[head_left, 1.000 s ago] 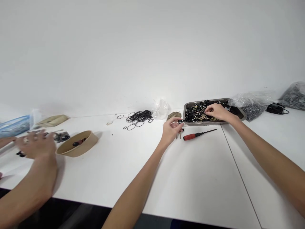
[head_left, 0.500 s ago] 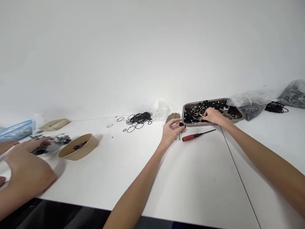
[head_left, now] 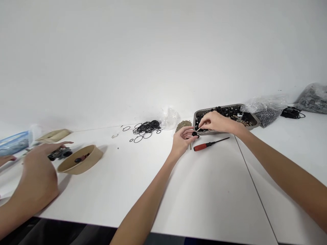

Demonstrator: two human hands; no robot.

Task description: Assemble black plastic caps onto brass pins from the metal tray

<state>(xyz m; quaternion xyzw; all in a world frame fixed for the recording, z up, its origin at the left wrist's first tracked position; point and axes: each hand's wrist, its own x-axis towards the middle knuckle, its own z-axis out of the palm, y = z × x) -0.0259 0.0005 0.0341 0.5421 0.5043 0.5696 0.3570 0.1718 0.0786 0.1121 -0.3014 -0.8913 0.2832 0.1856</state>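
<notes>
My left hand [head_left: 182, 140] pinches a small black part [head_left: 194, 134] just in front of the metal tray [head_left: 196, 116]. My right hand [head_left: 217, 123] holds a thin brass pin [head_left: 198, 129] between thumb and finger, its tip right at the black part. The tray is full of black parts and brass pins. A red-handled screwdriver [head_left: 208, 144] lies on the white table [head_left: 158, 183] just below both hands.
A pile of black O-rings [head_left: 146, 128], a clear bag [head_left: 170, 117] and a heap of small brass bits [head_left: 183, 125] lie left of the tray. Bags of dark parts [head_left: 268, 110] sit at right. At far left another person's hand [head_left: 38, 172] works beside a brown paper bowl [head_left: 81, 160].
My right hand has come out of the tray with a brass pin and moved left to the black part in my left hand. The other person's hand shifted near the bowl.
</notes>
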